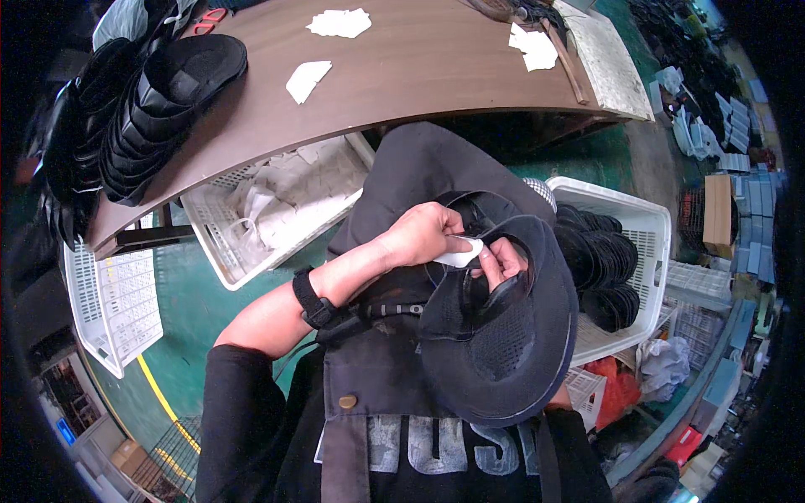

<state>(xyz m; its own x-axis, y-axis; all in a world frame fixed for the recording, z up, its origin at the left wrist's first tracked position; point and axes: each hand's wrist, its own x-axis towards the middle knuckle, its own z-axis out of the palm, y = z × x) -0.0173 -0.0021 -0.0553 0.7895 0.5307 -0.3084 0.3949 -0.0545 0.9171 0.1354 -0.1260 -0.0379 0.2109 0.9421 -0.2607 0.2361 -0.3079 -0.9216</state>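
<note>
Black hat (503, 335) gripped; both hands' fingers (495, 260) pinching white paper (459, 253); brown table (436, 67) behind.

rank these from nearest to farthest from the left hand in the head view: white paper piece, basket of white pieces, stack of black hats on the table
1. White paper piece, pinched in the left hand over the black hat.
2. Basket of white pieces, to the left, under the table edge.
3. Stack of black hats, far upper left on the table.
</note>
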